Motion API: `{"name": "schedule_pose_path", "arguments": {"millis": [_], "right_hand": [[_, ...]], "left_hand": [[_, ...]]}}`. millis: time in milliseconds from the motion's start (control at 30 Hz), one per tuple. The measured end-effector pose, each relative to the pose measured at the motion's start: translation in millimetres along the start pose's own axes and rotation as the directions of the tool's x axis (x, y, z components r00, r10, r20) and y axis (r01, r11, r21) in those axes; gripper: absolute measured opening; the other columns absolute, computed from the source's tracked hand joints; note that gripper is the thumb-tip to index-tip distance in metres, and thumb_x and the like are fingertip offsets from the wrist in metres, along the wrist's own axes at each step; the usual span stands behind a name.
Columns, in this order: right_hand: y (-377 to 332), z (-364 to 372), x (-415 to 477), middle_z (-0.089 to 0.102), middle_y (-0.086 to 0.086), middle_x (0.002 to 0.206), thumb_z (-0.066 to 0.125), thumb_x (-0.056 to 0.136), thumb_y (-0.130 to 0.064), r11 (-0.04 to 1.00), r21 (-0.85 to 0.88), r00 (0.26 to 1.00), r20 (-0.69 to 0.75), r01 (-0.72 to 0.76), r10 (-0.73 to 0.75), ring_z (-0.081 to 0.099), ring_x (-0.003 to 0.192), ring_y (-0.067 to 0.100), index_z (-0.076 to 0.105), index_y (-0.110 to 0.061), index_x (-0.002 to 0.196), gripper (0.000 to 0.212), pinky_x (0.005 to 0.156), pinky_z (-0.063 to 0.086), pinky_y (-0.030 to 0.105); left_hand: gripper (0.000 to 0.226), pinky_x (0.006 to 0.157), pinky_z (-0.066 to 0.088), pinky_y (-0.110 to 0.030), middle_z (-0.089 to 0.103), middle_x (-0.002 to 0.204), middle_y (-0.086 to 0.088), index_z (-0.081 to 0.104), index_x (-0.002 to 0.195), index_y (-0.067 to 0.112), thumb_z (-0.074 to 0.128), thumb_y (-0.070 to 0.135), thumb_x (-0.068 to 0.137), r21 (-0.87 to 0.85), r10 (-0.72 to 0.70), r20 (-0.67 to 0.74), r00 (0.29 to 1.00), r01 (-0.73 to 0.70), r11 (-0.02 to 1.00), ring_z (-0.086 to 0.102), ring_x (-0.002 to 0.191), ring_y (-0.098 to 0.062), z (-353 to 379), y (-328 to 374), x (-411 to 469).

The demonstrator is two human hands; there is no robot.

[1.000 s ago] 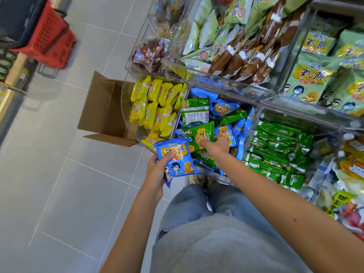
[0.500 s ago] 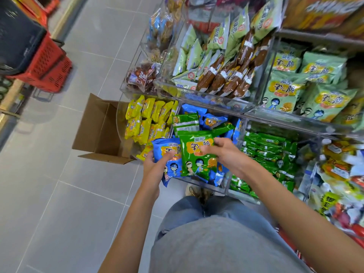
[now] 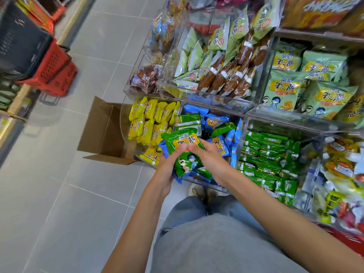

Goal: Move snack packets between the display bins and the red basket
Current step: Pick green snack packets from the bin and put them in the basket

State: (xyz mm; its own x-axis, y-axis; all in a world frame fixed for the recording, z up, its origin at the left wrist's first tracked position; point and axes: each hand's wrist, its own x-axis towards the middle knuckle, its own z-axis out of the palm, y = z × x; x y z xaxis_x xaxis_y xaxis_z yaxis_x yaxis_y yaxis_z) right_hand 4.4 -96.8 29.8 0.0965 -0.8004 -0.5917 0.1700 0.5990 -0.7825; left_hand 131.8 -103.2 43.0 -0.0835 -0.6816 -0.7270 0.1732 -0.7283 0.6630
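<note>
Green packet is the glossy one with an orange label and little cartoon kids on it. It's tilted face-up and gripped between the left hand and right hand, right over the front edge of the clear display bin, which is stuffed with loose blue and green packs. A blue packet sits stacked directly under it, with just its edges poking out.

Open cardboard box on grey tiled floor, flaps spread
</note>
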Motion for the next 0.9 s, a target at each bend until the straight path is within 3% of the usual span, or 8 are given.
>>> {"name": "schedule_pose_path", "arguments": {"millis": [100, 200, 267, 367, 400, 567, 733, 900], "right_hand": [[2.6, -0.4, 5.4, 0.045, -0.021, 0.094, 0.042, 0.098, -0.036, 0.997, 0.006, 0.996, -0.034, -0.078, 0.078, 0.043, 0.089, -0.006, 0.055, -0.023, 0.118, 0.028, 0.094, 0.029, 0.024], [-3.1, -2.9, 14.9, 0.06, -0.019, 0.09, 0.033, 0.1, -0.038, 0.982, 0.097, 0.985, -0.036, -0.163, 0.167, 0.052, 0.084, -0.002, 0.06, -0.029, 0.092, 0.03, 0.084, 0.039, 0.022], [-7.0, -5.7, 25.5, 0.064, -0.009, 0.101, 0.031, 0.101, -0.038, 0.985, 0.093, 0.985, -0.076, -0.146, 0.153, 0.057, 0.089, 0.008, 0.062, -0.025, 0.096, 0.034, 0.077, 0.043, 0.024], [-2.4, -11.7, 50.5, 0.06, 0.005, 0.119, 0.05, 0.095, -0.029, 0.988, -0.131, 0.959, -0.282, -0.08, 0.041, 0.057, 0.103, 0.02, 0.06, -0.019, 0.104, 0.016, 0.087, 0.045, 0.031], [-0.9, -12.6, 61.2, 0.058, 0.007, 0.122, 0.054, 0.093, -0.027, 0.97, -0.234, 0.948, -0.318, -0.071, -0.008, 0.055, 0.109, 0.023, 0.058, -0.015, 0.11, 0.021, 0.09, 0.043, 0.033], [-2.7, 7.8, 121.3, 0.039, 0.016, 0.135, 0.068, 0.076, -0.052, 0.757, -0.598, 0.89, -0.454, -0.263, -0.05, 0.039, 0.124, 0.034, 0.037, -0.005, 0.134, 0.081, 0.096, 0.039, 0.041], [6.8, 30.8, 152.5, 0.026, 0.018, 0.143, 0.073, 0.064, -0.06, 0.584, -0.69, 0.821, -0.567, -0.428, -0.068, 0.028, 0.131, 0.036, 0.026, -0.003, 0.137, 0.104, 0.1, 0.032, 0.047], [15.9, 22.2, 156.5, 0.029, 0.017, 0.143, 0.072, 0.074, -0.044, 0.604, -0.683, 0.792, -0.596, -0.41, -0.135, 0.03, 0.129, 0.036, 0.027, -0.004, 0.136, 0.086, 0.099, 0.033, 0.045]], "left_hand": [[0.051, 0.076, 0.057, -0.031, 0.069, 0.116, -0.009, 0.055, 0.128, 0.014, 0.069, 0.024, 0.079, 0.031, -0.011, -0.057, 0.998, 0.013, 0.999, 0.068, 0.098, -0.023, -3.9, 0.8, 8.2], [0.052, 0.075, 0.057, -0.031, 0.069, 0.115, -0.008, 0.056, 0.126, 0.015, 0.07, 0.025, 0.077, -0.026, -0.036, -0.1, 0.994, 0.033, 0.999, 0.068, 0.097, -0.023, -11.3, 0.1, 12.6], [0.054, 0.072, 0.058, -0.028, 0.069, 0.115, -0.008, 0.057, 0.126, 0.016, 0.069, 0.027, 0.074, -0.063, -0.058, -0.111, 0.992, 0.052, 0.997, 0.068, 0.094, -0.021, -16.6, -1.0, 12.4], [0.066, 0.082, 0.055, -0.033, 0.068, 0.117, -0.008, 0.056, 0.127, 0.015, 0.069, 0.032, 0.065, -0.09, -0.094, -0.133, 0.987, 0.083, 0.993, 0.066, 0.103, -0.024, -26.9, -4.6, 12.7], [0.068, 0.082, 0.055, -0.033, 0.068, 0.117, -0.009, 0.056, 0.127, 0.014, 0.069, 0.033, 0.064, -0.089, -0.108, -0.144, 0.984, 0.096, 0.991, 0.066, 0.104, -0.025, -30.7, -6.1, 13.0], [0.069, 0.087, 0.053, -0.037, 0.068, 0.116, -0.01, 0.056, 0.127, 0.011, 0.068, 0.034, 0.063, -0.103, -0.172, -0.2, 0.965, 0.154, 0.983, 0.065, 0.106, -0.027, -44.9, -16.7, 16.4], [0.069, 0.089, 0.053, -0.038, 0.069, 0.114, -0.008, 0.057, 0.126, 0.013, 0.07, 0.035, 0.061, -0.124, -0.172, -0.222, 0.96, 0.147, 0.981, 0.066, 0.104, -0.026, -51.9, -23.9, 20.5], [0.06, 0.063, 0.057, -0.023, 0.072, 0.105, -0.004, 0.059, 0.12, 0.016, 0.068, 0.032, 0.063, -0.132, -0.153, -0.238, 0.959, 0.124, 0.983, 0.071, 0.085, -0.015, -52.8, -23.9, 26.5]]}}
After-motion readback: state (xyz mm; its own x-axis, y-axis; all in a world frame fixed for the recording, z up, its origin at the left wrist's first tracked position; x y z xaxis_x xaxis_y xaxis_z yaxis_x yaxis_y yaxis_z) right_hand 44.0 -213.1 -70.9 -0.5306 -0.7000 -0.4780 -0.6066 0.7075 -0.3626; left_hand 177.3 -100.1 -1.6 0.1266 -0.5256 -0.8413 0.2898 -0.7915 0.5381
